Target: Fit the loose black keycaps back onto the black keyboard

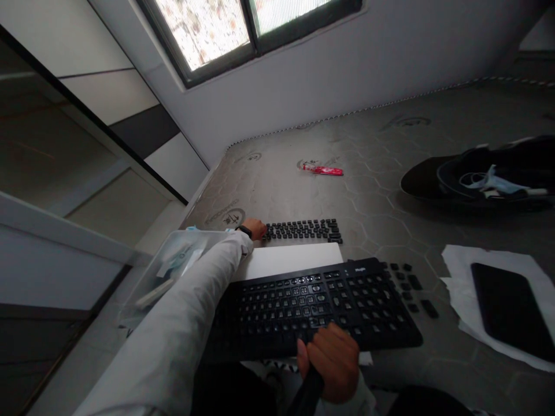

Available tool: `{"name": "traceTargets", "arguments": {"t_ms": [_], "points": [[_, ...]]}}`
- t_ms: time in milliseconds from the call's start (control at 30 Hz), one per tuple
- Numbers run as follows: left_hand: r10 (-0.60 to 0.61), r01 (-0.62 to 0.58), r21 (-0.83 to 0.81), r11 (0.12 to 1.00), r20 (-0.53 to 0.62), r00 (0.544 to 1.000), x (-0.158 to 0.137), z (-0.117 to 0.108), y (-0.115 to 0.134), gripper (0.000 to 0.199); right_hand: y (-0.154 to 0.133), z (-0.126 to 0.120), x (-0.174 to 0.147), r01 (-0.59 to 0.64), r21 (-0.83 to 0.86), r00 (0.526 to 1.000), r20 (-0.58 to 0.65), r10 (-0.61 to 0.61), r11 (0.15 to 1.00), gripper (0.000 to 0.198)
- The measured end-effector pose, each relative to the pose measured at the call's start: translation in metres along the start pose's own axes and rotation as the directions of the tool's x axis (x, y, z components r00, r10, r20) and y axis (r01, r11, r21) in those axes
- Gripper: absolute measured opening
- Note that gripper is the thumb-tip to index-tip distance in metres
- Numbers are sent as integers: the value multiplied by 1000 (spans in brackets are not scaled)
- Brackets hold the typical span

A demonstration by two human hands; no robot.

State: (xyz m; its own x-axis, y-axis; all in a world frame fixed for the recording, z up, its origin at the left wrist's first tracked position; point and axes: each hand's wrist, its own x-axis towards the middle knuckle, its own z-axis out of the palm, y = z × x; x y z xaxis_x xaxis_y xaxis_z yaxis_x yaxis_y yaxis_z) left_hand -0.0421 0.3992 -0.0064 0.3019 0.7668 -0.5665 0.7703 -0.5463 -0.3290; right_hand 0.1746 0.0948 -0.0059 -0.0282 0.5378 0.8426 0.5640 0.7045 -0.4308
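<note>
A black keyboard lies tilted across my lap, most of its keycaps off so the bare key sockets show. Past it, my left hand, with a dark wristband, reaches to the left end of several rows of loose black keycaps. Its fingers are curled, and whatever they pinch is hidden. At the keyboard's front edge, my right hand is closed around a dark handle-like object, whose kind I cannot make out. A white flat board or sheet shows behind the keyboard.
Several more keycaps lie right of the keyboard. A black phone rests on white paper. Farther back are a red tube-like object and a black cap holding a mask. A clear plastic box stands left.
</note>
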Motion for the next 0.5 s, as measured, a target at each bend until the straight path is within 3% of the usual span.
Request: {"name": "traceTargets", "arguments": {"t_ms": [500], "points": [[-36,35,-21,999,-53,998,1,5,2,29,0,-2,3,-2,-9,1000,-1,2,1000,36]]}}
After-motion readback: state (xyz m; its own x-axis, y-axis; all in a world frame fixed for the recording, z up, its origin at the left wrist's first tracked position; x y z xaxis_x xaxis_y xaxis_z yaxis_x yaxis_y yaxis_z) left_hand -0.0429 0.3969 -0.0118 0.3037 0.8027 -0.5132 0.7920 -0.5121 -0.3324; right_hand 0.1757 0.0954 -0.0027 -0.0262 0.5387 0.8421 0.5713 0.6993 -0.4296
